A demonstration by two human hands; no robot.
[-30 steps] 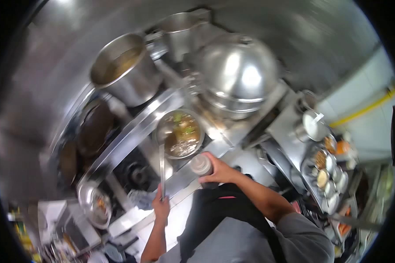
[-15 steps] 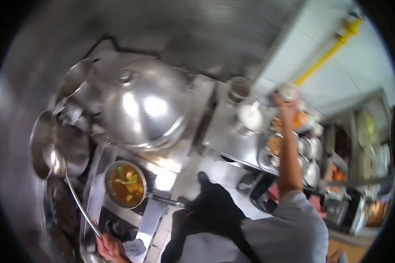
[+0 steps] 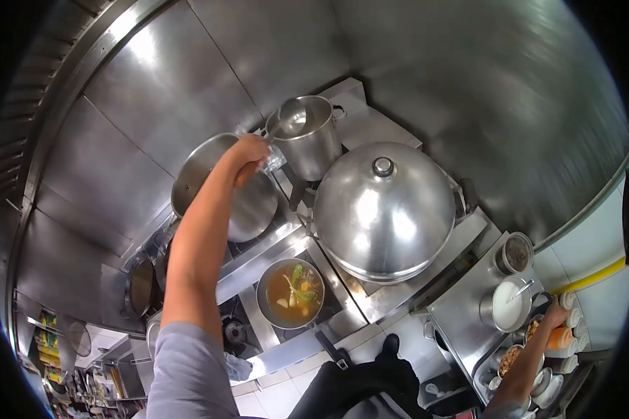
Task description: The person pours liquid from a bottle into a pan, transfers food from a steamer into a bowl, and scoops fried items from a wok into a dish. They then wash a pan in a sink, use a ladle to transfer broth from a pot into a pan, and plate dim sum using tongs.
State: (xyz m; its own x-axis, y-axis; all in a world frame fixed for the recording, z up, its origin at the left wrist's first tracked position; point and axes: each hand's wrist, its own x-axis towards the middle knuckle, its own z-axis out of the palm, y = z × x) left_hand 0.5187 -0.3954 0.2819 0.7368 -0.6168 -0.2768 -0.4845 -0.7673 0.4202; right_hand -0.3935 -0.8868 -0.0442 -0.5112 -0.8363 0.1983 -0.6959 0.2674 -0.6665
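My left hand (image 3: 250, 157) is closed round the handle of a ladle (image 3: 276, 126), partly blurred, above the rim of a large steel pot (image 3: 255, 209). The ladle's bowl end shows at the mouth of a tall steel pot (image 3: 311, 150). Far to the right, my right hand (image 3: 555, 314) has its fingers closed at a white-lidded jar (image 3: 566, 300) in a row of similar jars; my fingertips are partly hidden. Between my arms, a small pan (image 3: 262, 300) sits on the stove with brown broth, green pieces and pale chunks in it.
A big domed steel lid (image 3: 381, 223) covers a pot on the stove. On the steel side counter (image 3: 461, 307) stand a pot of white liquid (image 3: 510, 307) with a spoon, a dark-filled container (image 3: 516, 253) and bowls of brown bits (image 3: 510, 359). The pan handle (image 3: 332, 349) juts over the stove edge.
My left hand has moved up and forward with the ladle, from beside the burner to the tall pot. My right hand stays at the jars. The view has turned left.
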